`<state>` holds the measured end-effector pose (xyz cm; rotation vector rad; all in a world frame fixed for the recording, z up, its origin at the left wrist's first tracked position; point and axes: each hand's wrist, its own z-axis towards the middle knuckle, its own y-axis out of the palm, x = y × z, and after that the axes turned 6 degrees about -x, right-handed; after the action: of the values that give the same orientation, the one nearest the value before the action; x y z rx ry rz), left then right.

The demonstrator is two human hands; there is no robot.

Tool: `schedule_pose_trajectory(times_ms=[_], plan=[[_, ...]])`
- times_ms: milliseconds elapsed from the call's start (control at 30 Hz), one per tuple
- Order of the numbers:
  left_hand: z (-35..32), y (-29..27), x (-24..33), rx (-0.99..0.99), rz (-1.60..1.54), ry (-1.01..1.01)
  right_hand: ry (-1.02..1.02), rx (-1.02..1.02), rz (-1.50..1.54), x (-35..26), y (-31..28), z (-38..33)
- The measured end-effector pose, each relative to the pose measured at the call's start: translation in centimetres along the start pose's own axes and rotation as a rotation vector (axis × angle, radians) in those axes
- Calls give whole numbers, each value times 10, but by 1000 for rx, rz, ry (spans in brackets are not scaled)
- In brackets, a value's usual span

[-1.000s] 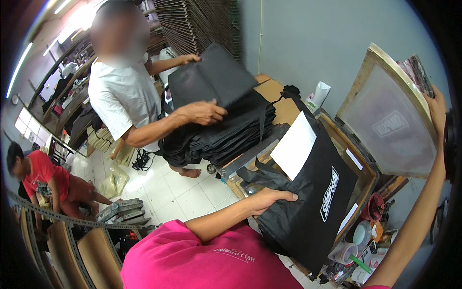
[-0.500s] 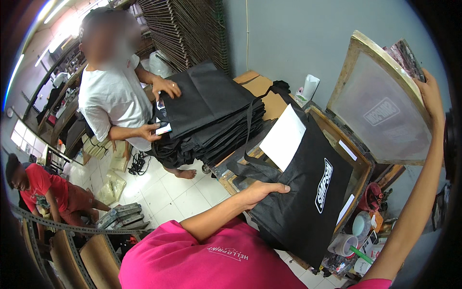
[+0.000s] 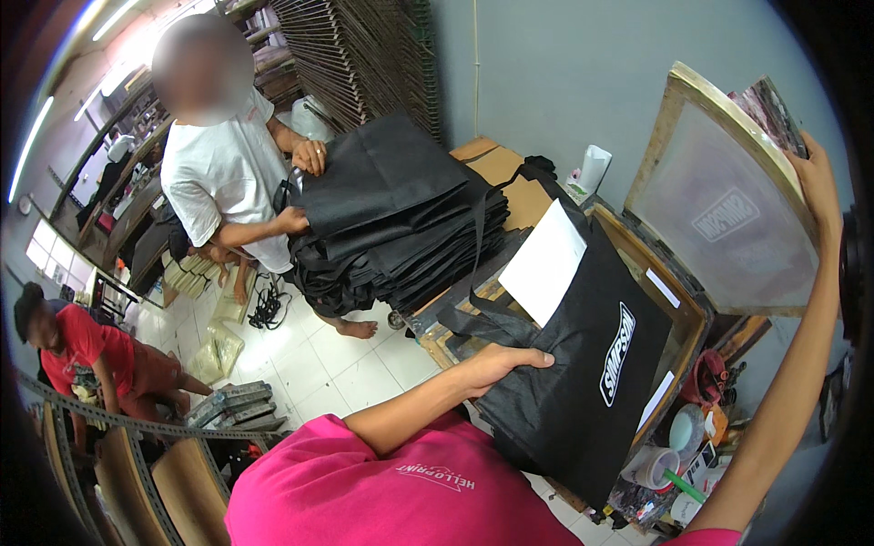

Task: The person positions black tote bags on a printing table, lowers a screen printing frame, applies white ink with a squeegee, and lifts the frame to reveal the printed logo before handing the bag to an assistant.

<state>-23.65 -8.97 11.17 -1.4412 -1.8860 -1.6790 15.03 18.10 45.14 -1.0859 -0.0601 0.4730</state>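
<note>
My left hand [image 3: 513,366] is closed on a black tote bag [image 3: 583,400] near its handles. The bag lies tilted over the print table, a white printed badge on its face. A white sheet [image 3: 543,264] sticks out at its mouth. At the right, my raised right hand [image 3: 815,177] grips the edge of a tilted screen-printing frame [image 3: 675,118], whose pale mesh shows a mirrored badge. Behind the frame's upper edge, close to my right fingers, a stained board [image 3: 767,107] shows partly.
A stack of black bags [image 3: 428,259] stands left of the print table; a person in a white shirt [image 3: 214,173] handles its top bag. A person in red [image 3: 100,355] bends at far left. Pots [image 3: 648,466] and a red container [image 3: 701,378] crowd the lower right.
The white-shirted person's hands have shifted on the top bag; the coloured card at its edge no longer shows. My hands keep their holds on the tote bag and frame.
</note>
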Motion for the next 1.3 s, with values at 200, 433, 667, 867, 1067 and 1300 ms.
schedule_pose_trajectory(times_ms=[200,433,667,867,1067,1300], plan=[[0,5,3,20,-9,10,-37,11,54,3,-1,-1],[2,13,81,39,342,169,-42,76,68,-13,4,-10],[-72,-37,181,375,310,427,-72,73,72,-18,6,-8],[-120,-145,225,365,85,739,13,34,33,-12,-14,-18],[-133,-306,135,751,-3,535,-81,44,97,-22,-2,-13],[-158,-320,54,1081,-19,790,-24,-41,103,-24,-3,-9]])
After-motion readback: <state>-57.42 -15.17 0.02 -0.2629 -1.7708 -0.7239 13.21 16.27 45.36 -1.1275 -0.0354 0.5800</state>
